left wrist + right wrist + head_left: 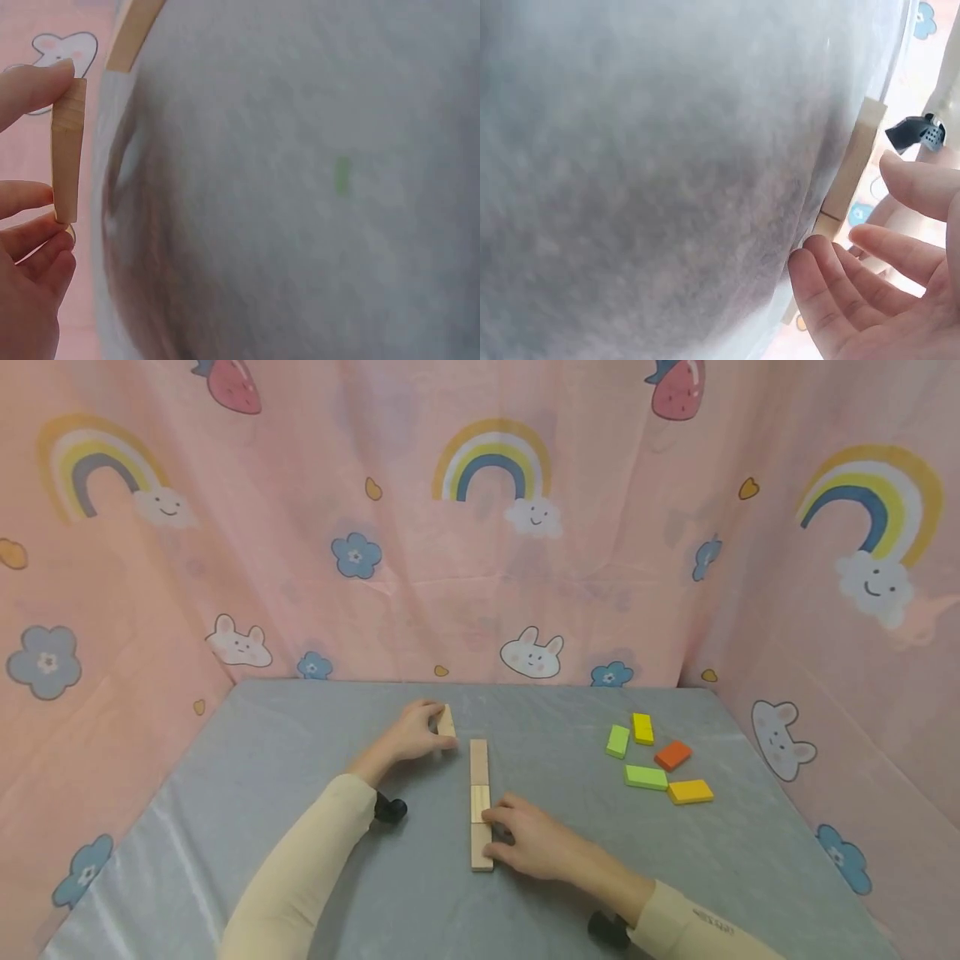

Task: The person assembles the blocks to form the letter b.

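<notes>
"Where's our wooden block (446,722)?"
"Clamped between thumb and fingers of our left grip (417,732), just below the head view's centre."
"Our right grip (536,837)?"
"Parted, at the block row (478,804)'s right edge."

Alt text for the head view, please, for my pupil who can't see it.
A person's left hand grips a plain wooden block, with the right hand at a row of three more, laid end to end on grey cloth. Five coloured blocks lie to the right.
</notes>
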